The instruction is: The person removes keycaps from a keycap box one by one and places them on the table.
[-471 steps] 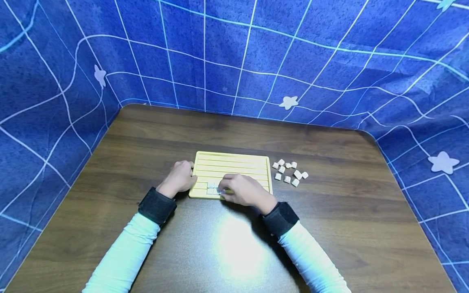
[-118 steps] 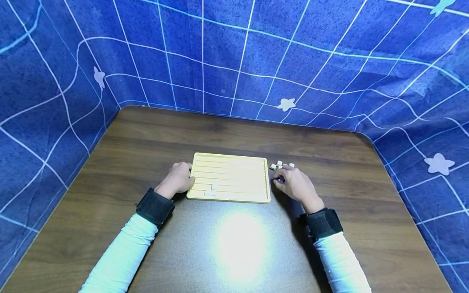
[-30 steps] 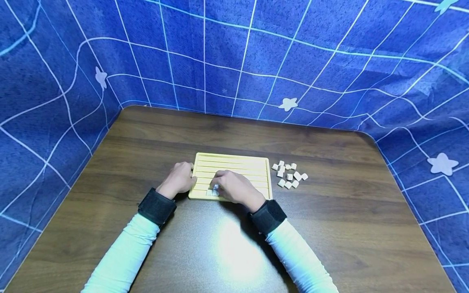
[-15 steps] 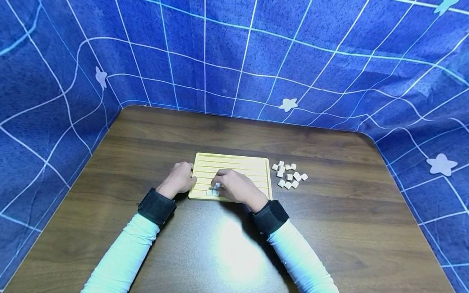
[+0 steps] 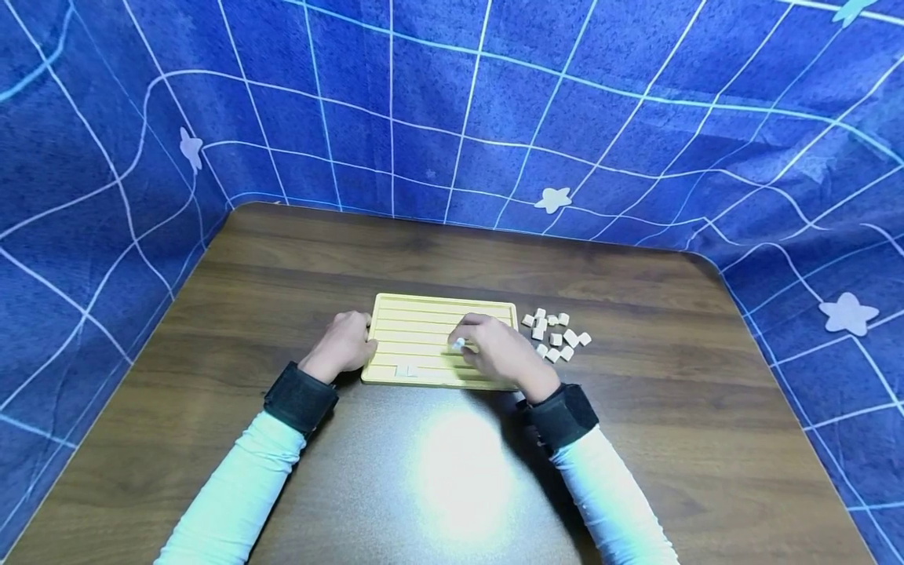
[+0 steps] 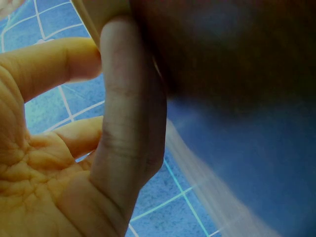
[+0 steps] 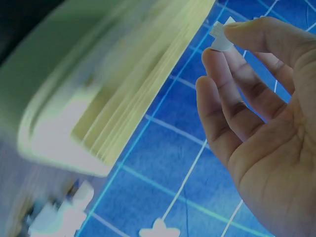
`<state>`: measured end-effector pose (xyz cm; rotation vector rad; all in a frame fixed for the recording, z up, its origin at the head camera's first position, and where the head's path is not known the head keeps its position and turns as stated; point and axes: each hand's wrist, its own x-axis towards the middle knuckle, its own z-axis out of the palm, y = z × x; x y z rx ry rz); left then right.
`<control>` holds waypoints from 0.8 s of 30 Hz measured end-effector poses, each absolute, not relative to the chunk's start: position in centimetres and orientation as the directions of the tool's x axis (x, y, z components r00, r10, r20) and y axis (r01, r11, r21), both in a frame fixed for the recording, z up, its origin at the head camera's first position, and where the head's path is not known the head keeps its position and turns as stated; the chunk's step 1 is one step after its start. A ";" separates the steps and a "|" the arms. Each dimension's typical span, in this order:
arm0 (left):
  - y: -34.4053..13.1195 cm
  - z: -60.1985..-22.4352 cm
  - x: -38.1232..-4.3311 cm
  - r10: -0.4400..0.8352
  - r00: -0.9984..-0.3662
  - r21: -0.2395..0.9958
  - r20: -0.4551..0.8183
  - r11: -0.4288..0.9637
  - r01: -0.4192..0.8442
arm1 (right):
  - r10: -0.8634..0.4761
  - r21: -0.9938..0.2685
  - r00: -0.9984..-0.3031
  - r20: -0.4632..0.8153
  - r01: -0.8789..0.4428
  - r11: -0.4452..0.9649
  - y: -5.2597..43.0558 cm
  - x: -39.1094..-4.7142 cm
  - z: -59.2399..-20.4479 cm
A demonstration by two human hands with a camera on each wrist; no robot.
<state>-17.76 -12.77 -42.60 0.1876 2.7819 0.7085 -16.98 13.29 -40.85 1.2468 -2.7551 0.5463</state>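
A yellow ridged tray (image 5: 438,304) lies on the table. My left hand (image 5: 340,344) grips its left edge; in the left wrist view, the fingers (image 6: 126,94) reach the tray's edge. Above the right half of the tray, my right hand (image 5: 497,351) pinches a small white cube (image 5: 458,344). The right wrist view shows this cube (image 7: 222,43) between thumb and fingertips, apart from the tray (image 7: 123,113). A few pale cubes (image 5: 404,371) sit in the tray's front row, towards the left; their exact number is hard to tell.
Several loose white cubes (image 5: 555,340) lie scattered on the brown table (image 5: 367,479), just right of the tray. A blue curtain (image 5: 438,110) with white lines and stars surrounds the table's back and sides.
Within the last half second my right hand has moved right from the tray's front left, carrying the cube. The left hand stays put. More cubes lie right of the tray than 15.7 s ago.
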 end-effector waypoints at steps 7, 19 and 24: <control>-12.8 -42.6 -17.8 0.178 -0.954 0.482 -0.242 0.875 0.041 | -0.688 -0.283 -0.677 0.261 -0.735 0.616 16.0 -17.2 -40.9; -12.8 -42.5 -17.9 0.183 -0.951 0.474 -0.248 0.879 0.045 | -0.652 -0.268 -0.710 0.266 -0.704 0.657 20.9 -16.8 -42.1; -12.8 -42.6 -17.8 0.184 -0.951 0.480 -0.248 0.876 0.044 | -0.643 -0.262 -0.710 0.286 -0.704 0.661 22.0 -16.7 -42.4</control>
